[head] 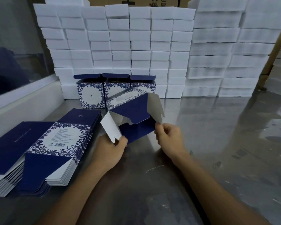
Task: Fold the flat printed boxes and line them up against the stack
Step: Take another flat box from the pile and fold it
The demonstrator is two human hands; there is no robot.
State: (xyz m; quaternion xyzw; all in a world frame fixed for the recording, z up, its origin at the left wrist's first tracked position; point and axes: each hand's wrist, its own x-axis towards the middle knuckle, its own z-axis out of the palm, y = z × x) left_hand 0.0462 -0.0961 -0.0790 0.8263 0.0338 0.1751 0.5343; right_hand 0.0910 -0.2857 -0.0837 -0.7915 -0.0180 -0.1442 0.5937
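both hands pinch the half-opened printed box (130, 111): left hand (111, 149) on a white flap, right hand (168, 135) on another. light, creasable card; hold by flap edges.

Shiny steel table (217, 135); window (15, 46) left; cardboard cartons (136, 1) behind.

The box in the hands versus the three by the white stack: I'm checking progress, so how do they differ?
The box in the hands lies tilted with its end flaps splayed, pinched by the left hand and right hand; the three finished boxes stand upright, untouched, against the white stack. All share the blue floral print.
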